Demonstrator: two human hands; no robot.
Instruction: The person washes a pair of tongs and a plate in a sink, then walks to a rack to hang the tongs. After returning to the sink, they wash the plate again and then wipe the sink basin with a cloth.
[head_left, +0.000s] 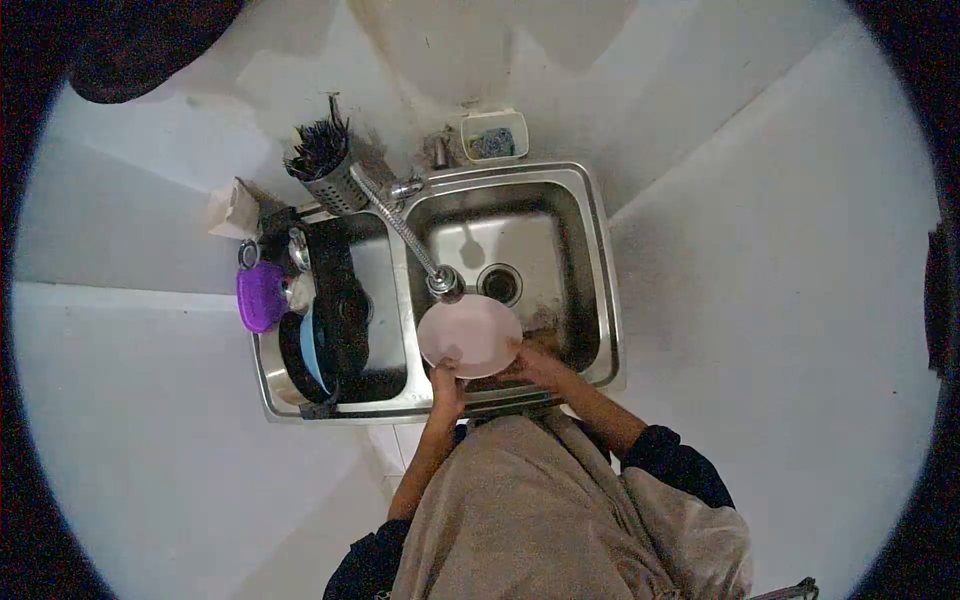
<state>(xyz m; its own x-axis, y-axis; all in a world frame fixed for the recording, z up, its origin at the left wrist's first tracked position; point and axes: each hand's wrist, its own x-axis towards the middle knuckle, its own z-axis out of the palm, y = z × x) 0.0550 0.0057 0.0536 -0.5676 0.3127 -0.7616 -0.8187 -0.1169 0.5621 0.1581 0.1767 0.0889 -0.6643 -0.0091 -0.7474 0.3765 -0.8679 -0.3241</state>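
Note:
A pale pink plate (pixel 470 337) is held over the front left part of the right sink basin (pixel 545 235), just below the faucet head (pixel 445 285). My left hand (pixel 448 388) grips its near left edge, thumb on top. At the plate's right edge, my right hand (pixel 533 367) is closed on the rim, its fingers partly hidden under the plate. The flexible faucet hose (pixel 400 228) arches down from the back. I cannot make out running water.
The left basin (pixel 385 345) has a black rack (pixel 345 320) with a blue dish (pixel 314 350) and a purple container (pixel 261 297). Behind are a metal utensil holder (pixel 340 190) with dark cutlery and a white tub (pixel 520 130) holding a sponge.

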